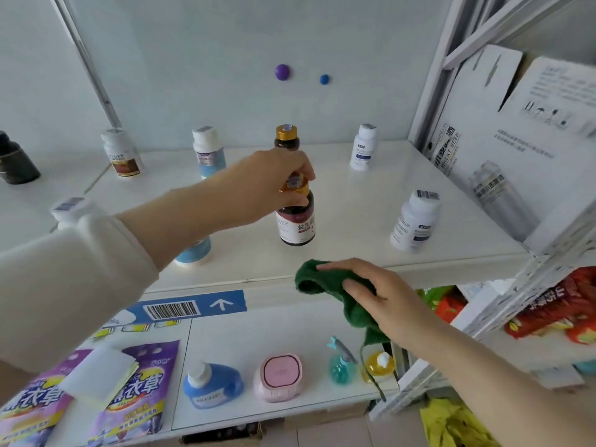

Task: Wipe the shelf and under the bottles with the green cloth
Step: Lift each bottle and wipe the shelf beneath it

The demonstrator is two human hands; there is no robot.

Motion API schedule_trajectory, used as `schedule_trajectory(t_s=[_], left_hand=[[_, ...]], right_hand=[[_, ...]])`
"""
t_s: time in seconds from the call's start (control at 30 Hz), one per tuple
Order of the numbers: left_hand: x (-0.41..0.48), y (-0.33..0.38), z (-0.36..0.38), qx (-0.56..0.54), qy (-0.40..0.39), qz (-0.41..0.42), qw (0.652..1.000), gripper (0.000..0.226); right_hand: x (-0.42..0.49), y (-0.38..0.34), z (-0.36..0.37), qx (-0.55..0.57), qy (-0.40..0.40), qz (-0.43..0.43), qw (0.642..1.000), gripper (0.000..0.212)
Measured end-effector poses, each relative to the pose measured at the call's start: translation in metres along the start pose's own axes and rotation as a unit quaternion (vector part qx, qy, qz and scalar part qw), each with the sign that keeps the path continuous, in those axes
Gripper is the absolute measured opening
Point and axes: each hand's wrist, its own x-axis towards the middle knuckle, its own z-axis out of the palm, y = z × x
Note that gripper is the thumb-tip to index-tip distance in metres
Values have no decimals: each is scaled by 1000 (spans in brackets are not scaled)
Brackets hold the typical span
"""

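1. left hand [274,179] reaches over the shelf [354,195], fingers curled round the gold cap of a brown bottle [295,221] standing mid-shelf. i cannot tell whether its base is clear of the surface.
2. right hand [377,295] holds the green cloth [322,279], bunched, at the shelf's front edge, just in front of that bottle; a tail of cloth hangs below the hand.
3. i note a second brown bottle [286,137] directly behind the gripped one, near the back wall.
4. front white bottle [414,221] and rear white bottle [363,148] stand upright to the right, well apart.
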Motion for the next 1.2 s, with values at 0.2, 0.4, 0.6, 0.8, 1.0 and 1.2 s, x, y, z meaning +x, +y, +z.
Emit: schedule_trajectory(t_s=[0.2,0.4,0.6,0.8,1.0,1.2], left_hand=[[16,24,20,-6,-35,25,999,33],[21,32,33,-20,-56,0,998,33],[36,73,39,12,45,42,998,68],[71,121,85,-43,-19,48,998,59],[85,98,56,-148,62,-40,986,31],[95,58,10,-145,164,-86,972,27]], right_hand=[[-27,3,-42,270,104,75,954,28],[-30,13,-115,328,181,26,927,40],[16,54,-174,276,261,70,922,33],[89,118,-191,-11,334,141,932,35],[145,149,-177,-334,142,146,921,44],[148,121,-140,-254,31,2,967,42]])
